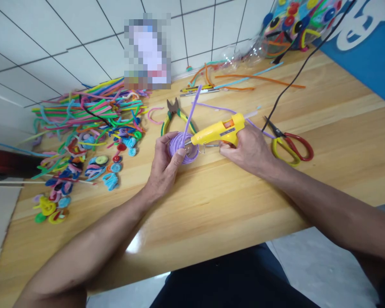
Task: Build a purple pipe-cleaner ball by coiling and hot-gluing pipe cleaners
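The left hand (163, 166) pinches the purple coil (176, 144) between thumb (178, 157) and fingers, above the surface (199, 205), between its near and far edges; the right hand (250, 147) wraps its fingers round the glue gun (214, 132), nozzle (188, 143) at the coil. Best squeeze sparingly, thumb clear.

Bright, even indoor light fills the scene, with a pale sheen on the white wall tiles (83, 25) across the top, a small white glare spot on the wooden table (211, 205) at lower left, and faint, soft shading around the forearms (333, 209). Dark trousers (218, 278) at bottom centre sink to near black, losing detail. Wide-angle distortion slants the tile lines and stretches the edges; fine texture looks slightly soft, even on the purple coil (176, 143) near the centre, and coarse square pixels mask a patch at upper left of centre.
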### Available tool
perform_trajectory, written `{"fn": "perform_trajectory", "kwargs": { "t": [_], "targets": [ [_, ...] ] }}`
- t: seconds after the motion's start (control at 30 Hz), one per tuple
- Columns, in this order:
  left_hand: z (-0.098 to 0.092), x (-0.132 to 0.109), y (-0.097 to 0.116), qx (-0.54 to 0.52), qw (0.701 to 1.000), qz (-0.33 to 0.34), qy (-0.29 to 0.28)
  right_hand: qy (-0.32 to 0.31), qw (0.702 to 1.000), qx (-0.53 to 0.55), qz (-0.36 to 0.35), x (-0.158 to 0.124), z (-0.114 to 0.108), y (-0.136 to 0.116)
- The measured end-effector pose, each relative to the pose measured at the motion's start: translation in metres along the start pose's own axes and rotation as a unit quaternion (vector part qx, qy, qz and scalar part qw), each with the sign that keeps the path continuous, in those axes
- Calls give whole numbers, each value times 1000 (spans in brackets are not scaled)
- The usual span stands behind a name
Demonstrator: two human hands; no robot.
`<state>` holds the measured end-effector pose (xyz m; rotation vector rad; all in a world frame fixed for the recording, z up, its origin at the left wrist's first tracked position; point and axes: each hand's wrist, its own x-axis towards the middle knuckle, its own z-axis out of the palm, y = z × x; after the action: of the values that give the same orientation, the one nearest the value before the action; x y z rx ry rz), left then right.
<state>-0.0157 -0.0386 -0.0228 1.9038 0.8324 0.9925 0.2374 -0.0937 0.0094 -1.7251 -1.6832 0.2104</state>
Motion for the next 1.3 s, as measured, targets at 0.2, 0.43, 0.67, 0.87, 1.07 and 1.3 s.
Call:
{"fn": "perform_trajectory", "kwargs": {
  "t": [0.2, 0.43, 0.67, 0.87, 1.07, 1.3],
  "targets": [
    [0, 1, -4, -41, 999, 8, 13, 1, 999, -43, -8, -1, -1, -2],
    [0, 1, -10, -44, 999, 8, 19, -13, 998, -64, -21, -2, -4, -3],
    [-1, 1, -9, -35, 999, 14, 12, -13, 998, -65, -14, -2, -4, -4],
    [-1, 1, -9, -29, 999, 8, 17, -16, 998, -57, -4, -3, -5, -4],
    [1, 1, -8, -52, 998, 7, 15, -25, 998, -62, -5, -4, -5, -3],
    [0, 2, -5, -48, 999, 11, 15, -11, 998, -68, -5, -5, -5, -2]
  ]
}}
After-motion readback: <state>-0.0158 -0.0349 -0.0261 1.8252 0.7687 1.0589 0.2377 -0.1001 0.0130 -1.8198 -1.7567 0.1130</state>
